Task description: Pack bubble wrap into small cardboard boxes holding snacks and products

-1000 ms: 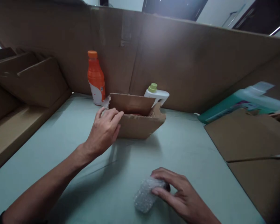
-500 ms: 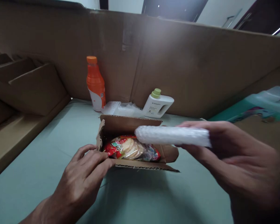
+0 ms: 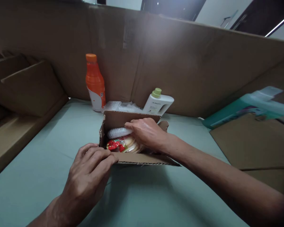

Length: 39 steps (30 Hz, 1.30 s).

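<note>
A small cardboard box stands open on the pale green surface. My left hand grips its near left corner, fingers over the edge. Inside lies a clear and red snack packet with round, pale pieces showing. My right hand reaches into the box and holds a roll of bubble wrap against the far inner wall, above the packet. Whether anything is inside the roll cannot be seen. The right hand hides the packet's right part.
Behind the box stand an orange bottle and a white jug with a green cap, with crumpled bubble wrap between them. A teal liquid bottle leans at right beside cardboard. Cardboard flaps line the left; a tall cardboard wall rises behind.
My right hand has moved left and down from above the box's right side, carrying the bubble wrap roll into the box. My left hand stays at the near left corner.
</note>
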Motion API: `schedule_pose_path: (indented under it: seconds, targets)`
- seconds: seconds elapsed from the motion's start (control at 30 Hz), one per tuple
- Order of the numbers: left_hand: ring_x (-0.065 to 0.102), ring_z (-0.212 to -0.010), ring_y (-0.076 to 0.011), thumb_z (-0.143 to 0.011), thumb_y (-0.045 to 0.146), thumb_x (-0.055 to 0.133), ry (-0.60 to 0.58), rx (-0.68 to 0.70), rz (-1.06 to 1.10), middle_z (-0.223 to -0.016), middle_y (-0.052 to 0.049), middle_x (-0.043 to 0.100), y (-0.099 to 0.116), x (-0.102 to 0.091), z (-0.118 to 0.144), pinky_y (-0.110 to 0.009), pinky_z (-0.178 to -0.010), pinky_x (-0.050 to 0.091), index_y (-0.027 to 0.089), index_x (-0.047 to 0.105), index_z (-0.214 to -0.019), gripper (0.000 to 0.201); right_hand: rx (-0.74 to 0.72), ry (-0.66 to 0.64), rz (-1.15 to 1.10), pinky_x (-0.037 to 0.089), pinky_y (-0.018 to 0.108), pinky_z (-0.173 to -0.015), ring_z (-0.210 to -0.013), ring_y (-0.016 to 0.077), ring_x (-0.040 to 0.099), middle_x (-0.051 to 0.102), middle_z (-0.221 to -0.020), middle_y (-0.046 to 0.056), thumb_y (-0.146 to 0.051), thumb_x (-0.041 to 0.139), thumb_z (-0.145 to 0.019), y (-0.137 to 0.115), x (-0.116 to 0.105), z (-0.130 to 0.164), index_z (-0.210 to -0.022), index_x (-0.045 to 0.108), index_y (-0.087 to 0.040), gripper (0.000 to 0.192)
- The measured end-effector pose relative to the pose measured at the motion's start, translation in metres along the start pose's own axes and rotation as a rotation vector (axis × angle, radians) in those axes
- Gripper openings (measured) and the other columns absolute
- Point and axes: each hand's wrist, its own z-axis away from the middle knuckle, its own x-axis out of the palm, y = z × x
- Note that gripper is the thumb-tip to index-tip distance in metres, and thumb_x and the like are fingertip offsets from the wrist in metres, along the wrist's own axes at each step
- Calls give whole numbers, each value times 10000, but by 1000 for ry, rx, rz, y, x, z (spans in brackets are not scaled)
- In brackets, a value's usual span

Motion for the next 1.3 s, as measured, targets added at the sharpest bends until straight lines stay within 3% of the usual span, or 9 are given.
schedule_pose_path:
  seconds: [0.3,0.37,0.47,0.6,0.67,0.77,0.97,1.07,1.3]
  targets:
    - [604,-933,-212,-897,0,608,80,-7,-81,-963,-67,686,5,1,-5,-397,-880,472,148,647,-1086,244,-11,-137,133,424,297,-649,-873,249,722,779,-937,146,-113,523,-934,-3,-15,-12,-1101,727,-137,264]
    - [618,-990,-220,-869,-3,644,148,-51,-95,-1059,-89,669,8,0,-1,-395,-902,493,161,638,-1161,335,8,-63,108,401,287,-604,-808,232,710,779,-922,116,-137,538,-931,2,-23,8,-1179,682,-151,288]
    - [591,-1186,-261,-826,43,721,313,-189,-74,-1297,-124,591,2,-1,15,-441,-1022,488,226,539,-1389,619,144,302,-5,398,282,-555,-665,190,665,770,-888,59,-228,616,-915,16,-22,73,-1241,646,-200,328]
    - [448,-1405,-314,-866,258,730,220,-502,157,-1544,-119,431,-27,11,42,-525,-1137,422,305,357,-1540,772,514,832,-354,492,276,-560,-654,167,658,744,-847,24,-403,639,-918,34,24,163,-1044,702,-249,208]
    - [362,-1475,-335,-871,386,718,102,-643,311,-1622,-127,335,-43,26,53,-548,-1187,353,294,308,-1563,810,557,770,-581,545,306,-613,-734,197,694,762,-916,53,-450,670,-876,31,60,175,-1135,678,-232,339]
    - [298,-1508,-354,-820,538,727,18,-780,563,-1635,-154,314,-55,52,55,-544,-1237,247,238,317,-1553,891,508,570,-877,588,389,-768,-1015,272,694,697,-1253,141,-487,737,-771,12,108,148,-1361,541,-195,687]
    - [552,-1294,-328,-740,642,739,66,-920,862,-1386,-148,603,-33,88,34,-466,-1139,401,171,452,-1432,884,548,595,-1128,553,430,-874,-1007,289,682,718,-1164,162,-443,649,-787,-13,136,108,-1229,560,-142,542]
    - [594,-1217,-314,-727,633,750,68,-911,860,-1283,-136,654,-14,78,37,-449,-1082,447,164,515,-1365,825,600,639,-1078,523,469,-941,-1082,318,660,709,-1191,168,-465,660,-806,-25,128,133,-1203,589,-143,517]
    - [669,-1047,-287,-691,602,808,287,-959,653,-1142,-103,712,-8,-8,61,-415,-924,548,182,590,-1199,694,389,657,-1015,551,453,-896,-1053,295,661,715,-1176,131,-473,679,-856,-69,81,123,-1244,607,-178,494]
